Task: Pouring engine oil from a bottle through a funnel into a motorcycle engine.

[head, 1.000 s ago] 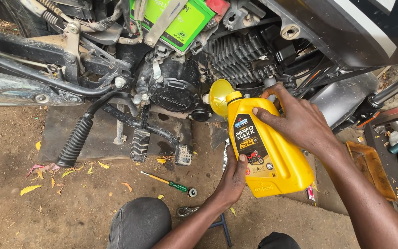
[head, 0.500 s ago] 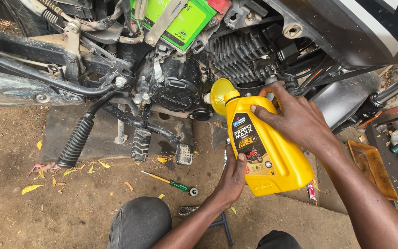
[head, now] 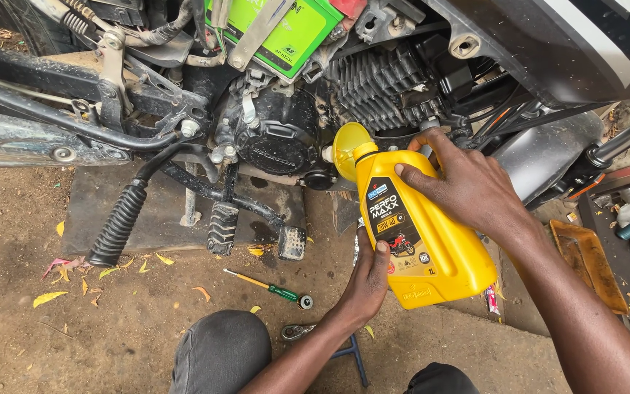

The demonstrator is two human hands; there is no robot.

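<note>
Head view looks down at a yellow oil bottle (head: 432, 244) held between both hands beside a motorcycle engine (head: 278, 135). The right hand (head: 468, 190) lies over the upper side of the bottle, fingers spread and pressed on the plastic near the neck. The left hand (head: 370, 281) comes from below and grips the lower edge, with the thumb on the dark label. So both hands are closed on the bottle, one above and one under it, and they do not touch each other. The bottle is tilted, its neck pointing up-left into a yellow funnel (head: 348, 146), which sits close to the engine case. On the dirt ground (head: 74, 335), to the left of the left hand, lies a screwdriver (head: 267, 288) with a green handle. A footpeg (head: 222, 228) hangs nearby.
</note>
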